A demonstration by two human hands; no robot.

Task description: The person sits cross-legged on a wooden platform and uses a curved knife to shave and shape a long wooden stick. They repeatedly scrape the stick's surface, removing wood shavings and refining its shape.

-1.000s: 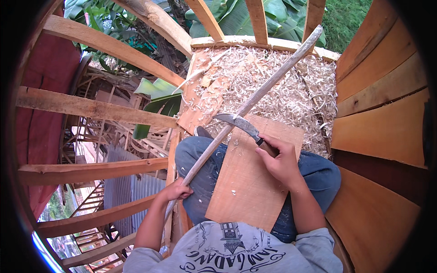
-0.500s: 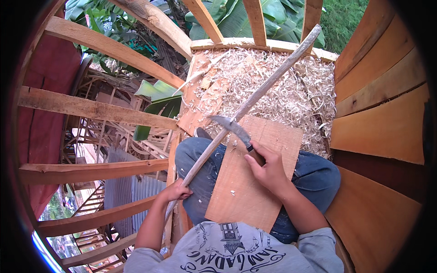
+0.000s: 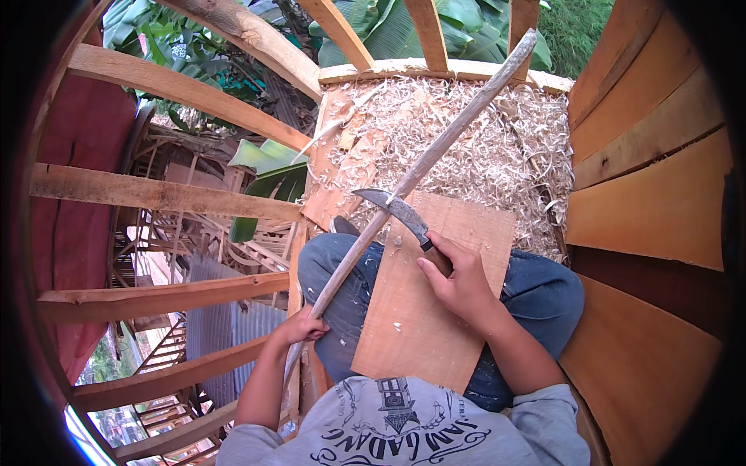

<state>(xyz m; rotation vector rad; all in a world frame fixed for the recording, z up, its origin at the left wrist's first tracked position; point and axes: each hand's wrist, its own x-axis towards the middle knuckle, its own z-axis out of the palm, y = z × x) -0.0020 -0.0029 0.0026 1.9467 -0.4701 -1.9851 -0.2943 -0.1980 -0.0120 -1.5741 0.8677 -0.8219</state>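
Observation:
My left hand (image 3: 301, 326) is wrapped round the lower part of a long greyish wooden pole (image 3: 443, 144), beside my left knee. The pole slants up to the far right, over the wood shavings. My right hand (image 3: 458, 276) grips the dark wooden handle of a curved knife (image 3: 400, 208). Its blade lies across the pole around the pole's middle, the tip pointing left. Whether the edge bites into the wood is too small to tell. Across my lap rests a flat wooden board (image 3: 423, 311), under the knife hand.
Curly wood shavings (image 3: 497, 171) cover the floor ahead. Wooden railing bars (image 3: 163, 189) stand along the left and far side, with banana leaves (image 3: 381, 35) beyond. A plank wall (image 3: 645, 202) rises close on the right. My bent legs (image 3: 544, 307) flank the board.
The knife has shifted slightly up and left along the pole, its blade turned a little so more of its flat shows. My left hand keeps its hold on the pole.

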